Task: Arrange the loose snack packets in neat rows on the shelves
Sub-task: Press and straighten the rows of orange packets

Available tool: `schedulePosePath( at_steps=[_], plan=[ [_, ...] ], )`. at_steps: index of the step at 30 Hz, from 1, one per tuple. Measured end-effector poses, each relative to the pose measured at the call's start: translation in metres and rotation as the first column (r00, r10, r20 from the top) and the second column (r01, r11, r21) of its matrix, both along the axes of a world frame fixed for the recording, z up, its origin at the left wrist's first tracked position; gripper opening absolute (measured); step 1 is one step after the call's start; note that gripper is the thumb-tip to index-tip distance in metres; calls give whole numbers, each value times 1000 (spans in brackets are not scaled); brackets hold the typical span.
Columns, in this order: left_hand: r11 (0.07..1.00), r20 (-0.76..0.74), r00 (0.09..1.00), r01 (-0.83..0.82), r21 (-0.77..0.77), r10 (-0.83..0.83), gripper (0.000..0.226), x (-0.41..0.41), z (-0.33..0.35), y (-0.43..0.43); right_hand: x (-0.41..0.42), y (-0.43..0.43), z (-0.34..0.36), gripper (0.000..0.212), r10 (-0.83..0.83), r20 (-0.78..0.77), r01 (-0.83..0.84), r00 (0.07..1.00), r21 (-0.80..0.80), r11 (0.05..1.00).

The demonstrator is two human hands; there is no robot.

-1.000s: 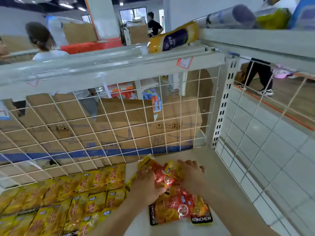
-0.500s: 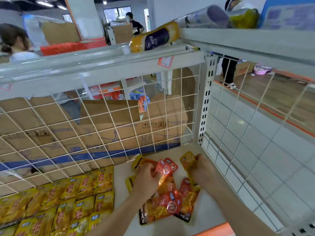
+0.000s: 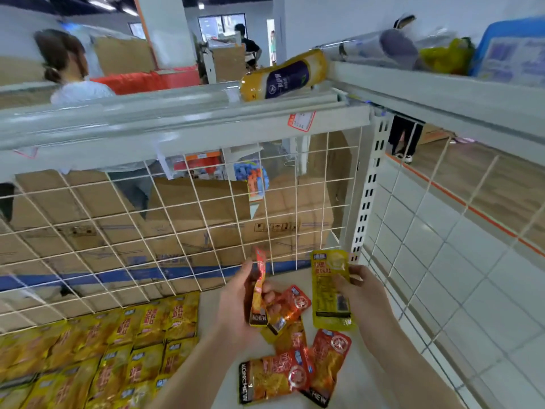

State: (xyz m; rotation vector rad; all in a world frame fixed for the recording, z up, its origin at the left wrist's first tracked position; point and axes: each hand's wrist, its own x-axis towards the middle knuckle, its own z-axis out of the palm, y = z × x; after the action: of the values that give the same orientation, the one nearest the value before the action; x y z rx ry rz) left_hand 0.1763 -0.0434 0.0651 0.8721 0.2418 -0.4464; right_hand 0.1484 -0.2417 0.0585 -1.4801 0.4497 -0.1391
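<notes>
My left hand grips a red packet upright, nearly edge-on to me, fingers curled round its lower half. I cannot tell whether a second packet is tucked behind it. My right hand pinches a yellow packet by its right edge, printed back toward me, lifted clear of the shelf.

I judge this step to be sorting: pull the one yellow packet out of the red heap before rowing anything. To do it well, I should carry the yellow packet across to the rows of yellow packets on the left. There I should turn it face up like its neighbours and butt it against the end of a row, not drop it on top. The reds need squaring in my left hand, all the same way up, before I lay them in a line along the bare strip between the yellow rows and the heap. These foil packets look slippery, so a loose grip may let them fan out.

The shelf is one bay, closed at the back and right side by wire mesh. It holds the yellow rows at left and the loose red packets at right, overlapping one another just below my hands. The upper shelf carries a yellow bottle lying on its side; the things further right up there are too blurred to name.
</notes>
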Motion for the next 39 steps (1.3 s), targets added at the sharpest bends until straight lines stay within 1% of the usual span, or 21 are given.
schedulePosePath(
  at_steps=[1, 3, 7, 8, 11, 13, 15, 17, 19, 20, 22, 25, 27, 29, 32, 36, 39],
  plan=[
    [999, 10, 999, -45, -23, 45, 24, -2, 1, 3, 1, 5, 3, 7, 18, 1, -18, 1000, 15, 1000],
    [992, 35, 992, -123, 0, 123, 16, -6, 0, 13, 2, 14, 7, 10, 52, 14, -53, 999, 49, 997],
    [951, 113, 970, -234, 204, 215, 9, -15, -3, 40, 5, 36, 4, 9, 153, 30, -155, 988, 71, 985],
    [936, 128, 966, -252, 247, 226, 10, -20, -4, 47, 6, 43, 1, 10, 178, 27, -180, 984, 83, 980],
    [905, 175, 952, -296, 305, 253, 21, -37, -3, 68, 6, 66, -7, 11, 223, -23, -218, 975, 133, 967],
    [854, 210, 947, -312, 416, 243, 30, -49, -2, 82, 4, 82, -11, 12, 246, -17, -239, 969, 172, 956],
    [811, 228, 945, -319, 490, 234, 40, -59, -2, 95, 1, 96, -15, 18, 263, -8, -258, 965, 170, 951],
    [780, 234, 942, -332, 530, 242, 48, -67, 0, 108, -4, 107, -14, 16, 294, -4, -289, 956, 169, 942],
    [748, 236, 945, -322, 580, 225, 47, -73, 3, 118, -11, 117, -10, 17, 306, 16, -305, 952, 153, 940],
    [740, 237, 951, -305, 599, 200, 42, -76, 4, 123, -14, 121, -8, 17, 317, 15, -315, 948, 142, 938],
    [753, 229, 956, -288, 592, 185, 31, -82, 7, 132, -20, 131, -2, 17, 330, 19, -330, 944, 126, 936],
    [827, 201, 964, -253, 502, 172, 23, -88, 20, 145, -29, 147, 8, 21, 329, 40, -331, 944, 68, 941],
    [844, 197, 969, -230, 485, 151, 27, -91, 29, 159, -37, 159, 18, 20, 344, 63, -347, 937, 39, 937],
    [855, 212, 968, -219, 469, 131, 35, -95, 37, 179, -44, 173, 27, 21, 355, 75, -358, 932, 34, 933],
    [862, 244, 961, -231, 452, 130, 39, -109, 47, 213, -56, 201, 40, 20, 367, 96, -370, 925, 18, 929],
    [845, 282, 941, -299, 442, 185, 25, -126, 52, 263, -70, 250, 49, 18, 358, 118, -353, 926, -62, 934],
    [844, 261, 935, -333, 421, 239, 29, -140, 52, 299, -85, 284, 57, 14, 349, 129, -337, 928, -106, 935]
  ],
)
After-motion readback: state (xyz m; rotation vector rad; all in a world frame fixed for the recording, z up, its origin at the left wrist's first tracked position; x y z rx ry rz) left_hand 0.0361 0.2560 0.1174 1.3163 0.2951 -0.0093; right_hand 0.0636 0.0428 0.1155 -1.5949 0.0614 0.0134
